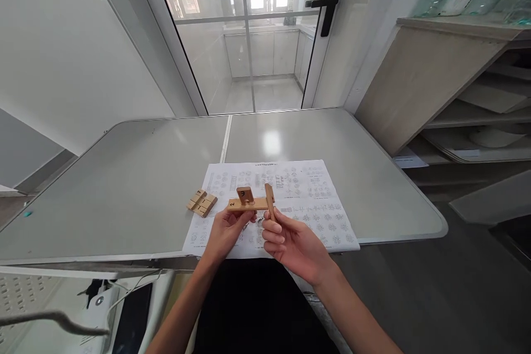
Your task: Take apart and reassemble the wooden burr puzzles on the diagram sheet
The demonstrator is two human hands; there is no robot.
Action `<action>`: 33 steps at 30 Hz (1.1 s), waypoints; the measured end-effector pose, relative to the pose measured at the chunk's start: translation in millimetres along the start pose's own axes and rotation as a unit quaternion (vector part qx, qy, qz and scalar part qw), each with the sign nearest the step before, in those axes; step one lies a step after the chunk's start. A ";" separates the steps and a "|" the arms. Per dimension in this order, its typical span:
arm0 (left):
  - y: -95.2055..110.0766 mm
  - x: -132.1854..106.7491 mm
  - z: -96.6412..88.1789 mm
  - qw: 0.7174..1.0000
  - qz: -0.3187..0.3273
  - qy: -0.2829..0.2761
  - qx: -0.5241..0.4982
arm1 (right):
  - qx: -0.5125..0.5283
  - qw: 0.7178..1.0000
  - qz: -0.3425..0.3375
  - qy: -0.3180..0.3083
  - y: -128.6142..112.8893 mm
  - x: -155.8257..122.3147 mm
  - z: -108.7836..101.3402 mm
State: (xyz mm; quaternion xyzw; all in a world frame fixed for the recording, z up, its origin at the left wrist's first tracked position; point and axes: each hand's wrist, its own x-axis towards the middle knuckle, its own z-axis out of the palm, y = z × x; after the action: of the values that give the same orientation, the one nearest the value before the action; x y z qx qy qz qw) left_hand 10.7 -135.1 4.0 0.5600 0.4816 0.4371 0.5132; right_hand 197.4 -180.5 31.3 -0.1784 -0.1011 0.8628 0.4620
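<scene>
Between my hands, above a printed sheet, is a partly joined set of wooden puzzle pieces. A long flat piece (234,206) marked 2 lies level, with my left hand (227,229) pinching its lower edge. A short upright piece (245,194) with a dark number stands on it. My right hand (292,240) has its fingers closed on another wooden puzzle piece (269,199), held nearly upright against the long piece's right end. How far the two fit into each other I cannot tell. Left of the sheet lie notched wooden pieces (202,203), side by side on the table.
The white paper sheet (307,182) with small printed diagrams covers the table's front middle. The grey table (103,193) ends at a glass door (269,50). Shelves (468,121) stand at the right; a white cart with cables (95,310) is low on the left.
</scene>
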 end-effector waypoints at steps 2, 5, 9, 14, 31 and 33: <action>-0.5 -0.2 0.2 1.000 0.002 -0.003 0.002 | 0.025 1.000 0.009 -0.014 0.9 -1.5 0.7; 0.5 -1.3 -0.2 1.000 0.002 -0.008 0.009 | 0.038 0.999 0.008 -0.025 3.7 -2.1 1.5; 2.3 -2.1 -0.7 1.000 0.001 -0.010 0.010 | 0.047 0.998 -0.009 -0.034 8.6 1.6 2.4; -0.9 -1.0 -0.1 1.000 0.006 -0.013 0.001 | 0.065 0.997 -0.014 -0.040 13.0 4.3 5.3; 0.0 -3.5 0.1 0.998 0.023 -0.052 -0.005 | 0.120 0.992 -0.005 -0.039 29.2 9.4 13.6; 1.7 -4.1 -0.2 0.998 0.028 -0.064 -0.004 | 0.129 0.991 0.001 -0.048 33.2 10.1 14.3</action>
State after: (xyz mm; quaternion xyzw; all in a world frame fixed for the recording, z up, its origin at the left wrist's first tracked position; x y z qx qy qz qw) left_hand 10.0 -139.1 5.7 0.5983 0.4300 0.4162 0.5328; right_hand 161.3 -190.6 30.9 -0.0762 -0.0107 0.8765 0.4752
